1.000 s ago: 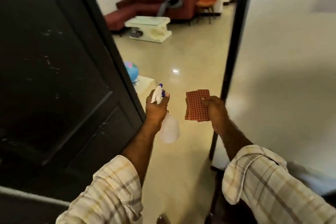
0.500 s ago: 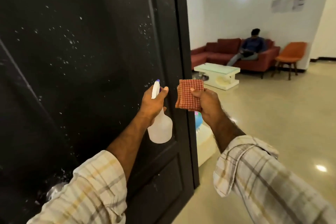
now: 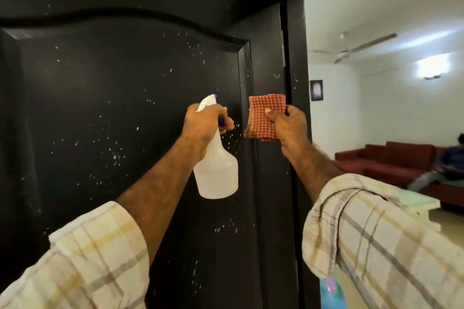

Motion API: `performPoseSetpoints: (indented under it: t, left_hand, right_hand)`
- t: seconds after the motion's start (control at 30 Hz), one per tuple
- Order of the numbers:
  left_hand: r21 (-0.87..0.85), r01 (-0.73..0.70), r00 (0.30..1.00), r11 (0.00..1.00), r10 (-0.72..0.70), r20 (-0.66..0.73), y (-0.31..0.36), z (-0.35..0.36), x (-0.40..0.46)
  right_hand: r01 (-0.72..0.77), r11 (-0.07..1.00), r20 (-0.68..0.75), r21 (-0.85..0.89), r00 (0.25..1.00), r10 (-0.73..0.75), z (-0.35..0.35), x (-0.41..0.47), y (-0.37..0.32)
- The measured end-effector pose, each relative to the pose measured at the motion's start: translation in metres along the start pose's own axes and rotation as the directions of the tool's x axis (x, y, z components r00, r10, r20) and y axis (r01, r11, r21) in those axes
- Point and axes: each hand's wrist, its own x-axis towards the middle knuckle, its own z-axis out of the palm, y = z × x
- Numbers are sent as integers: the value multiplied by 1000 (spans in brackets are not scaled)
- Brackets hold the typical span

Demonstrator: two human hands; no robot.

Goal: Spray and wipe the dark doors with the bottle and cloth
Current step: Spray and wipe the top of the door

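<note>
Dim foreground – bright wall lamp [image 3: 432, 68] glares; edges warped.

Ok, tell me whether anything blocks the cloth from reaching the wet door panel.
Nothing visible does. The cloth, held in the right hand, is beside the door edge; the spray bottle in the left hand hangs just to its left, not across the droplets above.

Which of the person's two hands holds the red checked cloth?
The right hand pinches the folded red checked cloth near the dark door's edge; the left hand grips the white plastic spray bottle instead.
</note>
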Motion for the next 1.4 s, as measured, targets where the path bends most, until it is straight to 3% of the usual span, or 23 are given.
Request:
performPoseSetpoints:
  t: [0.27, 0.77, 1.0, 1.13, 1.4]
  left_hand:
    - [48, -47, 995, 998, 51, -82, 90, 39, 66]
    - [178, -212, 977, 961, 204, 61, 161, 51, 123]
    - [191, -207, 958, 959, 239, -158, 165, 70, 126]
    - [207, -143, 972, 968, 177, -154, 164, 70, 126]
    - [266, -160, 942, 951, 227, -245, 176, 55, 106]
  right_hand:
    - [171, 985, 24, 27, 985, -171, 45, 111, -54]
    - [344, 937, -31, 56, 939, -342, 79, 194, -105]
    - [371, 921, -1, 118, 928, -373, 66, 210, -117]
    - [364, 920, 24, 148, 928, -371, 58, 215, -118]
    - [330, 920, 93, 210, 930, -355, 73, 208, -121]
